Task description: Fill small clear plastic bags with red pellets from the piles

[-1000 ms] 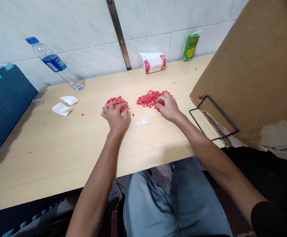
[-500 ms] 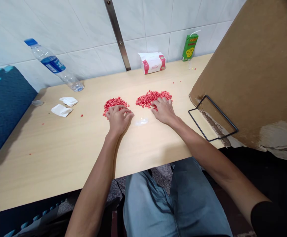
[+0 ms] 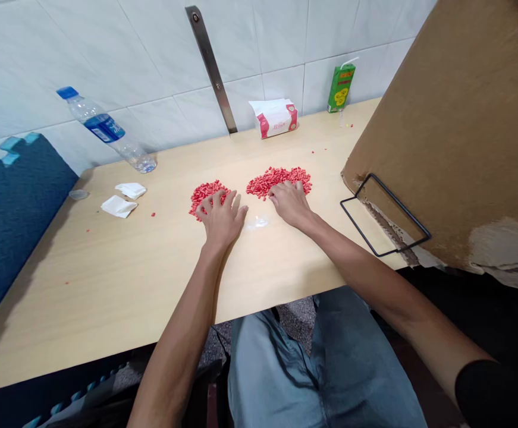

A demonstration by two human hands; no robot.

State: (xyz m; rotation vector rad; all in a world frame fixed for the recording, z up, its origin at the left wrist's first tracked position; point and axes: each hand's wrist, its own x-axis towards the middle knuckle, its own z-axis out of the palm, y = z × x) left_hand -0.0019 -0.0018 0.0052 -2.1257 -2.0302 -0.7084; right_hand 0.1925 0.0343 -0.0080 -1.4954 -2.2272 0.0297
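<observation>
Two heaps of small red plastic granules lie side by side on a light wooden tabletop (image 3: 107,285). My left hand (image 3: 220,219) rests with spread fingers on the lower right edge of the smaller left heap (image 3: 206,196). My right hand (image 3: 289,203) lies flat, its fingertips touching the near edge of the wider right heap (image 3: 279,180). Neither hand visibly holds anything. A few stray granules (image 3: 153,214) dot the table, and a small shiny patch (image 3: 256,223) lies between my hands.
Two white tissue pieces (image 3: 118,206) and a lying water bottle (image 3: 104,128) are at left, beside a blue foam mat (image 3: 18,208). A tissue pack (image 3: 273,117) and green drink carton (image 3: 341,88) stand by the tiled wall. A cardboard sheet (image 3: 446,131) with a black wire frame (image 3: 386,217) leans at right.
My left hand has slid off the top of the left heap toward its lower right edge, fingers spreading. My right hand has drawn back to the right heap's near edge. The view has shifted slightly.
</observation>
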